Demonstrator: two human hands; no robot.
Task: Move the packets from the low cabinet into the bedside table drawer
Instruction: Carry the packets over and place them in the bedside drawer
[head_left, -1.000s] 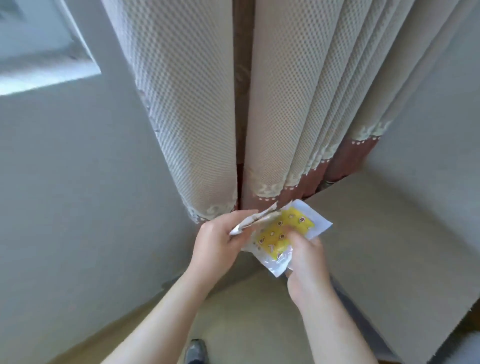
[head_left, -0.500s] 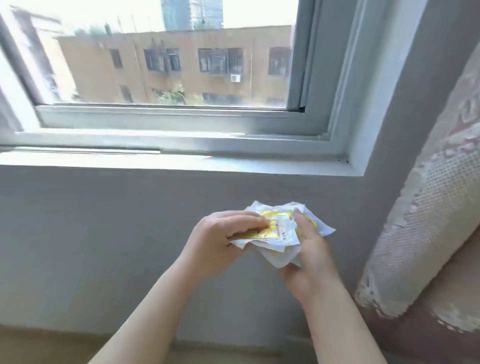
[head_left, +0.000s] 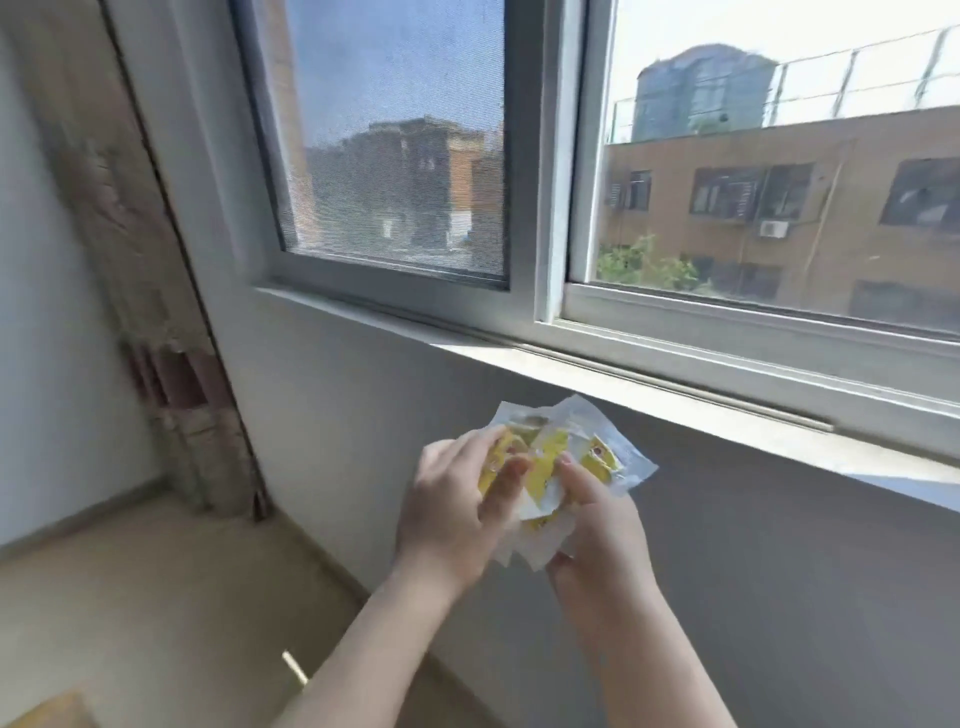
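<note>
A bunch of white and yellow packets (head_left: 556, 457) is held in front of me at chest height, below the window sill. My left hand (head_left: 452, 509) grips the bunch from the left, fingers curled over its front. From below and the right, my right hand (head_left: 597, 525) holds it with the thumb pressed on top. Neither the low cabinet nor the bedside table drawer is in view.
A grey wall under a wide window sill (head_left: 649, 384) runs ahead and to the right. A gathered curtain (head_left: 156, 291) hangs in the left corner. Beige floor (head_left: 156, 597) lies at lower left, with a wooden corner (head_left: 47, 714) at the bottom left edge.
My view has swung left, from a curtain past the window to its left end. Both hands stay on the packets, bunching them closer together.
</note>
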